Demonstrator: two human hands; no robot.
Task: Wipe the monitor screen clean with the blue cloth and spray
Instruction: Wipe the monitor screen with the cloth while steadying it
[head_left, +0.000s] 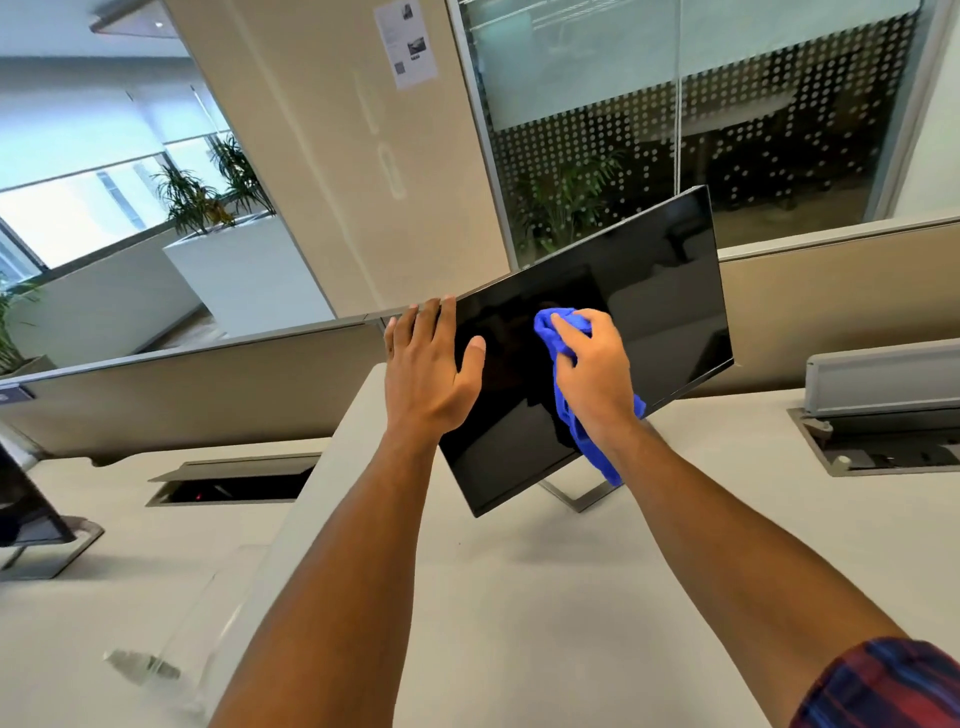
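A dark, switched-off monitor (654, 291) stands on a metal stand on the pale desk (519, 597), tilted in the head view. My left hand (426, 369) holds the monitor's left edge, with the fingers over the top corner and the thumb on the screen. My right hand (592, 364) grips a bunched blue cloth (563, 343) and presses it against the left-middle of the screen. A tail of the cloth hangs below my wrist. No spray bottle is in view.
A second monitor (26, 509) stands at the left edge. Open cable hatches (234, 480) sit in the desk left of my arms and at the right (883, 441). Beige partitions (182, 395) run behind the desk. Planters stand far left.
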